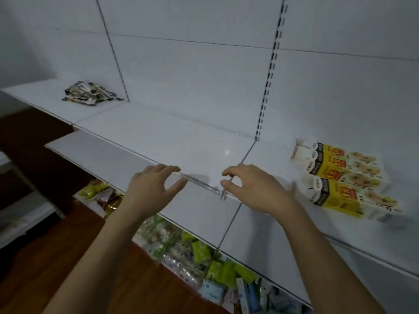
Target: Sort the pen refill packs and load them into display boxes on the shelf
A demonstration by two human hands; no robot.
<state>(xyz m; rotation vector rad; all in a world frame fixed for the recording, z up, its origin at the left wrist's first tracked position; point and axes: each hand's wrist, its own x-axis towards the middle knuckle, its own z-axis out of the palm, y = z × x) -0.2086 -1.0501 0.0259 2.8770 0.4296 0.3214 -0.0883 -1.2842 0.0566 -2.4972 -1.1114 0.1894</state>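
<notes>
A thin, clear, strip-like item (199, 183) hangs just above the white shelf (158, 137), and I cannot tell exactly what it is. My left hand (152, 189) curls its thumb and fingers around the strip's left end. My right hand (254, 189) pinches its right end between thumb and forefinger. A loose pile of dark and cream refill packs (89, 96) lies at the back left of the shelf. Three yellow-and-white display boxes (340, 175) lie flat on the shelf to the right of my right hand.
Below the shelf's front edge, a lower shelf holds several green, blue and pale packets (204, 257). A slotted upright rail (269, 71) runs up the white back panel. Brown floor (68, 245) lies at the lower left.
</notes>
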